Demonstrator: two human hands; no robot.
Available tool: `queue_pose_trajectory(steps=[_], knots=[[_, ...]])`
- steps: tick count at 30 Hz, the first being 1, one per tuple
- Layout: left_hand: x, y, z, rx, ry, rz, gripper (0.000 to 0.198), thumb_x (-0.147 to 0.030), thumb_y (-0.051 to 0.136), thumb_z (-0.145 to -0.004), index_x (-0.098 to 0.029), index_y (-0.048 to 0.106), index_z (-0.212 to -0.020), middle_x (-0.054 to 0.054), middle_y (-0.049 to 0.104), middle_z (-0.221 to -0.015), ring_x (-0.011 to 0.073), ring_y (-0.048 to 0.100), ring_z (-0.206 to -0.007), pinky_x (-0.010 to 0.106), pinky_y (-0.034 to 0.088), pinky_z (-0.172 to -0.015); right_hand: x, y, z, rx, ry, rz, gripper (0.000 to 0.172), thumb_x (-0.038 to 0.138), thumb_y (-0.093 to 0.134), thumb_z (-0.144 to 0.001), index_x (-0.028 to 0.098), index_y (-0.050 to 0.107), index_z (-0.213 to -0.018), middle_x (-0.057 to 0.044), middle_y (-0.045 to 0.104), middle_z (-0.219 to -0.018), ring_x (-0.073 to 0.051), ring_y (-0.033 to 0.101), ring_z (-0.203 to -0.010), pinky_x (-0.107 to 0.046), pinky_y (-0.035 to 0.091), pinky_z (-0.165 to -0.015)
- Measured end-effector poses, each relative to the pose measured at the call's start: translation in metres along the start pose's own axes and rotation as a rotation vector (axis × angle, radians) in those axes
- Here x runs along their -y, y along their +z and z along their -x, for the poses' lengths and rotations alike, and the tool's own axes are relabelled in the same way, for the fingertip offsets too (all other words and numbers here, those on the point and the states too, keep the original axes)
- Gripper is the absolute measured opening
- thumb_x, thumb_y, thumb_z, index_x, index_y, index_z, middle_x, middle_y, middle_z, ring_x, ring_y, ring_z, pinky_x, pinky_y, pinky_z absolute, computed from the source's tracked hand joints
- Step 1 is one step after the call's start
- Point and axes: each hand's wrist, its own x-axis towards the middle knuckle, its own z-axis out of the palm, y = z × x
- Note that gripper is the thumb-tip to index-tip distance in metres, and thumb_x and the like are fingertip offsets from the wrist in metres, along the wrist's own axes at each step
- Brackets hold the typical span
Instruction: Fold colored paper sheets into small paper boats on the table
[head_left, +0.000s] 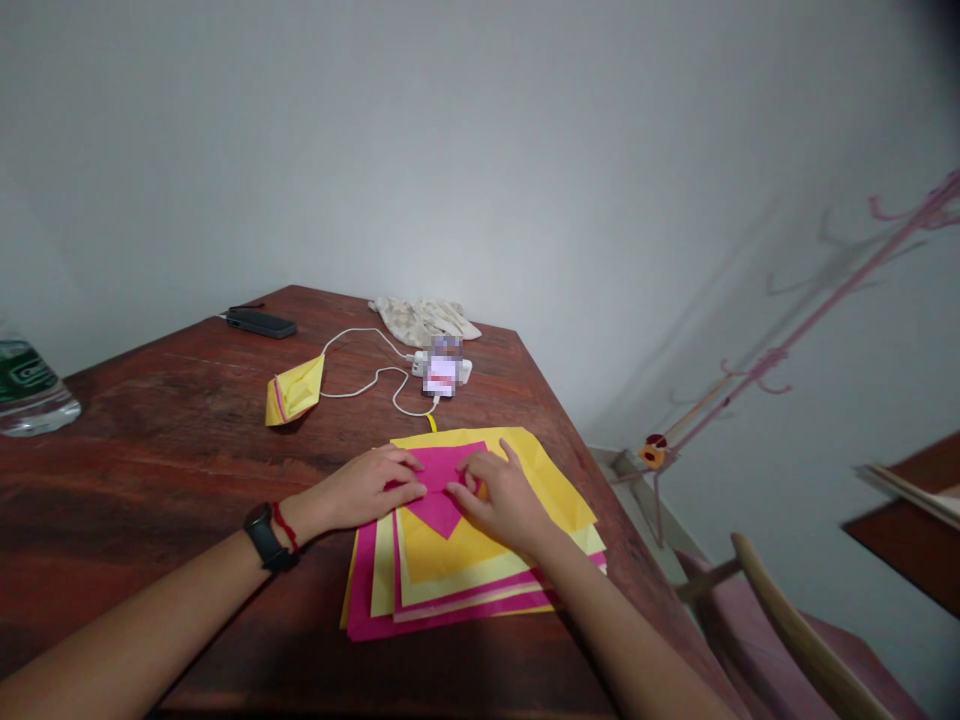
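Observation:
A folded pink sheet of paper [442,512] lies on top of a stack of coloured paper [450,562], its lower part coming to a point. My left hand [379,485] is at its left side, thumb and fingertips pinching the paper. At the right side, my right hand [501,497] has its thumb and curled index finger closed on the same sheet, another finger raised. Yellow, pale yellow and pink sheets make up the stack, their edges uneven. A watch and a red cord are on my left wrist.
Beyond the stack, a phone [442,375] is propped up with white cables [367,393] attached. A yellow folded paper piece [296,392] stands left of it. Farther back are a dark power bank [261,322] and a patterned cloth [420,318]; a water bottle [34,385] is far left. A chair [780,620] stands right.

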Motion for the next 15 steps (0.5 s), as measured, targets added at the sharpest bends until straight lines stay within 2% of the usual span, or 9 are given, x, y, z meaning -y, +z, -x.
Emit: queue_pose_trajectory(steps=[1,3,5,7,11,15], knots=[[0.001,0.0,0.0,-0.006,0.004,0.001,0.028,-0.037,0.054,-0.096,-0.022,0.077,-0.091,0.007,0.073,-0.114,0.0221,0.066,-0.105,0.034,0.048,-0.095,0.0,0.0,0.0,-0.019,0.024,-0.005,0.023,0.037,0.062,-0.092,0.02,0.062,-0.075,0.001,0.068,-0.076,-0.017,0.063,-0.074,-0.056,0.028,-0.111],[0.003,0.002,-0.001,-0.021,0.022,0.004,0.025,-0.032,0.055,-0.096,-0.021,0.076,-0.089,0.007,0.074,-0.11,0.0212,0.067,-0.102,0.033,0.048,-0.093,-0.003,0.001,-0.001,-0.038,0.069,-0.006,0.017,0.033,0.06,-0.093,0.02,0.064,-0.084,0.0,0.069,-0.076,-0.017,0.064,-0.072,-0.05,0.037,-0.105],[0.005,0.003,-0.001,-0.029,0.028,0.001,0.016,-0.026,0.059,-0.093,-0.021,0.074,-0.089,0.005,0.075,-0.105,0.0204,0.067,-0.099,0.033,0.047,-0.093,-0.006,0.003,-0.002,-0.018,0.096,0.014,0.013,0.03,0.06,-0.093,0.02,0.068,-0.096,-0.004,0.072,-0.088,-0.02,0.067,-0.08,-0.043,0.046,-0.094],[0.007,0.004,0.0,-0.033,0.002,-0.01,0.012,-0.023,0.063,-0.089,-0.022,0.073,-0.096,0.005,0.075,-0.105,0.0205,0.066,-0.099,0.033,0.047,-0.093,-0.011,0.005,-0.001,0.016,0.104,0.045,0.019,0.029,0.06,-0.093,0.02,0.07,-0.107,-0.009,0.071,-0.102,-0.023,0.068,-0.088,-0.038,0.05,-0.085],[0.009,0.003,0.001,-0.046,-0.067,-0.03,0.028,-0.022,0.068,-0.084,-0.023,0.07,-0.111,0.005,0.073,-0.113,0.0227,0.063,-0.107,0.034,0.047,-0.095,-0.017,0.009,0.0,0.049,0.068,0.054,0.031,0.03,0.059,-0.093,0.02,0.069,-0.121,-0.012,0.065,-0.123,-0.024,0.067,-0.102,-0.036,0.051,-0.091],[0.011,0.003,0.001,-0.028,-0.076,-0.019,0.028,-0.021,0.069,-0.083,-0.024,0.071,-0.111,0.005,0.073,-0.113,0.0227,0.062,-0.108,0.034,0.047,-0.095,-0.018,0.009,0.0,0.089,0.036,0.053,0.033,0.028,0.057,-0.095,0.019,0.067,-0.125,-0.012,0.069,-0.115,-0.027,0.064,-0.107,-0.041,0.048,-0.096]])
